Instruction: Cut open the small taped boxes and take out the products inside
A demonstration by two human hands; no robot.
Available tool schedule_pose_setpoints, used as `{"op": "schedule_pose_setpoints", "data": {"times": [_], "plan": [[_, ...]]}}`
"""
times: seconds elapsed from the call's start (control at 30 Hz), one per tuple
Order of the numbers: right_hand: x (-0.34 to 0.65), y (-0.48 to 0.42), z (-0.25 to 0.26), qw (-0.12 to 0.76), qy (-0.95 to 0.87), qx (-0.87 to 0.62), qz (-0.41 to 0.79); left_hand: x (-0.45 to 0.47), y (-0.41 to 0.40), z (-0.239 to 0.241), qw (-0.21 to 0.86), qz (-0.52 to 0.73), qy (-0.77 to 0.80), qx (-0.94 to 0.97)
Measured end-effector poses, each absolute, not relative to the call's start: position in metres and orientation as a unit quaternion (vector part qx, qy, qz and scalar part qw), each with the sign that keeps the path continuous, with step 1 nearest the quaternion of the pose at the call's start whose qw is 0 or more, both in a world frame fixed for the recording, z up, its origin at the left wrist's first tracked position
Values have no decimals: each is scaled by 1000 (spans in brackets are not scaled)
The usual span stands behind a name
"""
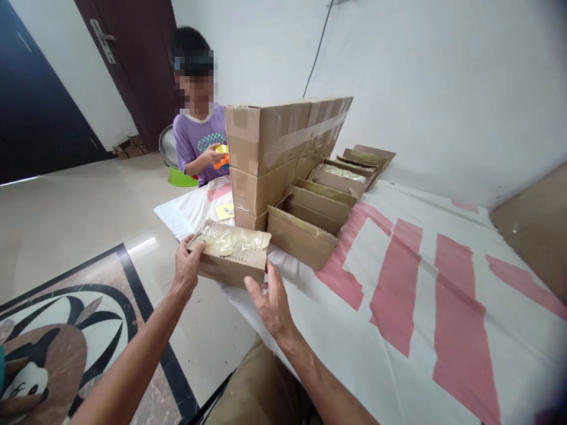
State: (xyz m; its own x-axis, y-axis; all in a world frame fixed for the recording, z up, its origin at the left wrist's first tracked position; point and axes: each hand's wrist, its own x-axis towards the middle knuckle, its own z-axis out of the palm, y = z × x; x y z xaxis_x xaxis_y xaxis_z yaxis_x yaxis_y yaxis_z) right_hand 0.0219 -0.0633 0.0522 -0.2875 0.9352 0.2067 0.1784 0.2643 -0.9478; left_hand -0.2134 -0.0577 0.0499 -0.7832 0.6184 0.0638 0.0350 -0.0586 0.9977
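A small cardboard box is between my two hands at the table's near left edge. Crumpled, shiny clear plastic or tape and printed lettering show on its top. My left hand grips its left end, thumb on top and the other fingers hidden behind. At its right front corner my right hand holds the box, the thumb by the front face and fingers against the end. Just right stands an open cardboard box. Behind the held box rises a stack of taped cardboard boxes.
More open boxes line up along the stack, one with clear plastic in it. A red-and-white cloth covers the table. A yellow card lies left of the stack. Across the table, a person in a purple shirt holds a yellow-and-orange object.
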Motion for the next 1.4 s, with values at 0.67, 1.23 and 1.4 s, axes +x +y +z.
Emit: {"op": "schedule_pose_setpoints", "data": {"times": [0.67,1.23,1.4], "plan": [[379,-246,14,353,-574,-736,57,18,-191,44,378,530,596,471],[425,-241,41,327,-490,-793,152,35,-183,59,384,582,554,455],[379,-217,108,336,-608,-699,171,35,-180,51,365,599,533,474]]}}
